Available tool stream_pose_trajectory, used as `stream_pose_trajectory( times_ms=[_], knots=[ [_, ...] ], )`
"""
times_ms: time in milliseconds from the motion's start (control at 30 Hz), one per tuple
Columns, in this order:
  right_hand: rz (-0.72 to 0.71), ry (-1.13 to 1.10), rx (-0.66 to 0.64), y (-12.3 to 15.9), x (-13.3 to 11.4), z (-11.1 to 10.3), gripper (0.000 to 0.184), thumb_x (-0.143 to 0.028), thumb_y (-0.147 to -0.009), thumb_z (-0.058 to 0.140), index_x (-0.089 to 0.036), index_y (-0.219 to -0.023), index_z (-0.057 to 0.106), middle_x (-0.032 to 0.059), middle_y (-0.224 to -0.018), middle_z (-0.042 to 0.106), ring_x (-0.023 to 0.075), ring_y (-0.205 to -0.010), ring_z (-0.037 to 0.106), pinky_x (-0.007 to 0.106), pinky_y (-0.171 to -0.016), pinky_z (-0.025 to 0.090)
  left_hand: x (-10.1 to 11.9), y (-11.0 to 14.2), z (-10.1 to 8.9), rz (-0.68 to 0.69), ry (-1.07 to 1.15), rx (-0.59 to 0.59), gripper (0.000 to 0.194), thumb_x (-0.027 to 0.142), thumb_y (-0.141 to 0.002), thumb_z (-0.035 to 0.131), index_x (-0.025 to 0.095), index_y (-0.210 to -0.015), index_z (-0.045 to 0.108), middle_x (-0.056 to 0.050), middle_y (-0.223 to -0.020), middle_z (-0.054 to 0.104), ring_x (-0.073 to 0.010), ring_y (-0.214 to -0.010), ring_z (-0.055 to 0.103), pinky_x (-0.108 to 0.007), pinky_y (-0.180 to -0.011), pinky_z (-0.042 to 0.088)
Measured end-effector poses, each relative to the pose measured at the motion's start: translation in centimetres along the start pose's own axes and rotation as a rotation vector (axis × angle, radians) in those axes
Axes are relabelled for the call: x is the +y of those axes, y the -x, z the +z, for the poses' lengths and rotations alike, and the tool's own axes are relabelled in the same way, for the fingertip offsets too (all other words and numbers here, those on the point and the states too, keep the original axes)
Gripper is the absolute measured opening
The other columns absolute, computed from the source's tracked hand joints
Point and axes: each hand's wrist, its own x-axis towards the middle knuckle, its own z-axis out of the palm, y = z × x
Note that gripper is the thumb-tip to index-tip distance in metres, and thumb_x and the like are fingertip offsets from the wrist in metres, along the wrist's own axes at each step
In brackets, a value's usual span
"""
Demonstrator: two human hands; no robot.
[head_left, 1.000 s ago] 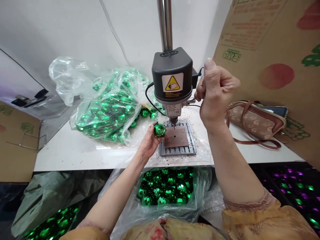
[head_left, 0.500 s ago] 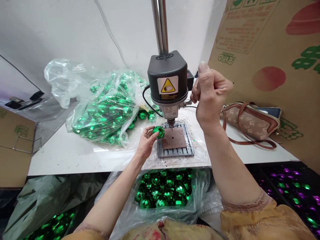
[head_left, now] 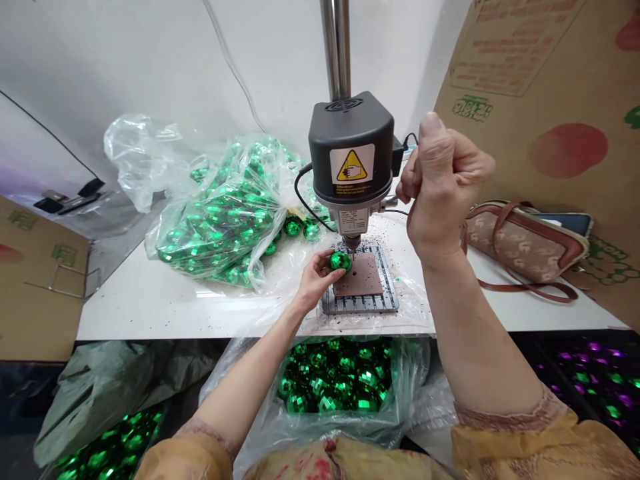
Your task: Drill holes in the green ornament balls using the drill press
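Observation:
Pinched between the thumb and fingers of my left hand [head_left: 320, 277] is a shiny green faceted ball [head_left: 341, 262]. It sits just left of the bit, under the chuck of a small bench drill press [head_left: 353, 150], over the left part of a brown board [head_left: 360, 283]. That board, with a dark hole in it, lies on the slotted metal base [head_left: 360, 305]. My right hand [head_left: 443, 183] is closed in a fist at the right side of the drill head, wrapped round the press's feed handle, which the fingers mostly hide.
A clear bag of green balls [head_left: 215, 223] lies on the white table [head_left: 195, 313], left of the press. Below the front edge is an open plastic-lined container [head_left: 415, 373] of green balls. At right are a brown handbag [head_left: 525, 247] and a large carton [head_left: 505, 120].
My left hand has carried the green ball rightward, nearer the drill bit. My right hand stays closed beside the drill head. The whole view has shifted slightly.

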Motion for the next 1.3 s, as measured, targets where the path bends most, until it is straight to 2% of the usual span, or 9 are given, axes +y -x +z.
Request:
stream_pose_trajectory(
  times_ms=[100,267,367,467,600,667,867,1067,1300],
  knots=[
    [0.009,-0.003,0.0,0.0,-0.2,0.1,0.064,-0.074,-0.096,0.047,-0.022,-0.062,0.032,-0.001,-0.057,0.031,0.0099,-0.051,0.037,0.03,-0.049,0.033,-0.7,-0.4,0.1,0.008,-0.026,-0.043,0.063,0.034,-0.062,0.097,0.018,-0.115,0.068,-0.01,-0.111,0.074,-0.0258,-0.109,0.069,-0.043,-0.104,0.052],
    [-0.009,-0.056,0.017,0.0,-1.2,0.3,0.07,-0.083,-0.088,0.046,-0.022,-0.059,0.028,-0.0028,-0.053,0.027,0.0074,-0.045,0.026,0.029,-0.046,0.028,-1.1,-0.8,0.3,0.023,-0.059,-0.072,0.064,0.036,-0.064,0.096,0.018,-0.118,0.068,-0.011,-0.113,0.075,-0.0278,-0.111,0.069,-0.046,-0.106,0.051],
    [-0.011,-0.047,0.019,0.0,-1.4,0.4,0.07,-0.082,-0.089,0.045,-0.022,-0.059,0.026,-0.0028,-0.053,0.026,0.007,-0.045,0.025,0.029,-0.045,0.027,-1.1,-0.8,0.4,0.029,-0.115,-0.078,0.065,0.034,-0.064,0.096,0.018,-0.12,0.068,-0.011,-0.116,0.074,-0.0281,-0.11,0.068,-0.046,-0.106,0.051],
    [0.0,-0.029,0.021,0.0,-1.0,0.3,0.068,-0.08,-0.091,0.046,-0.022,-0.06,0.028,-0.002,-0.055,0.029,0.0077,-0.047,0.03,0.029,-0.047,0.03,-0.9,-0.5,0.7,0.047,-0.214,-0.072,0.062,0.033,-0.065,0.095,0.019,-0.12,0.069,-0.01,-0.116,0.073,-0.0278,-0.108,0.067,-0.045,-0.104,0.05],
    [0.044,-0.007,0.003,0.1,-0.3,0.1,0.065,-0.078,-0.092,0.048,-0.022,-0.062,0.034,-0.0006,-0.058,0.034,0.0101,-0.053,0.042,0.028,-0.051,0.04,-0.9,0.2,1.6,0.092,-0.321,-0.057,0.057,0.032,-0.067,0.094,0.021,-0.117,0.068,-0.009,-0.115,0.07,-0.0282,-0.108,0.065,-0.045,-0.103,0.049],
    [0.051,-0.02,-0.001,0.1,-0.2,0.0,0.066,-0.079,-0.091,0.049,-0.022,-0.061,0.034,-0.0008,-0.057,0.033,0.0099,-0.052,0.042,0.028,-0.051,0.041,-1.1,0.4,2.0,0.12,-0.328,-0.08,0.055,0.032,-0.07,0.092,0.021,-0.117,0.066,-0.009,-0.116,0.069,-0.0284,-0.111,0.064,-0.045,-0.104,0.049],
    [0.022,-0.066,0.003,0.1,-1.0,0.1,0.067,-0.077,-0.091,0.052,-0.022,-0.059,0.032,-0.0024,-0.054,0.029,0.0084,-0.046,0.032,0.029,-0.047,0.035,-1.8,0.4,2.3,0.128,-0.249,-0.152,0.055,0.034,-0.074,0.089,0.022,-0.12,0.061,-0.008,-0.116,0.07,-0.0293,-0.115,0.064,-0.046,-0.106,0.049],
    [-0.084,-0.185,0.117,1.9,-0.9,0.0,0.061,-0.048,-0.097,0.064,-0.02,-0.054,0.031,-0.003,-0.05,0.026,0.0091,-0.044,0.025,0.033,-0.048,0.02,-1.8,0.5,2.3,0.127,-0.255,-0.16,0.055,0.035,-0.076,0.088,0.022,-0.121,0.06,-0.009,-0.117,0.069,-0.0296,-0.117,0.064,-0.047,-0.108,0.048],
    [-0.17,-0.191,0.184,4.1,0.5,-0.5,0.065,-0.042,-0.097,0.061,-0.016,-0.054,0.02,-0.0037,-0.049,0.02,0.0061,-0.042,0.021,0.031,-0.046,0.014,-1.7,0.7,2.5,0.12,-0.226,-0.156,0.055,0.035,-0.076,0.088,0.022,-0.122,0.06,-0.009,-0.118,0.069,-0.0297,-0.117,0.063,-0.046,-0.108,0.048]
  ],
)
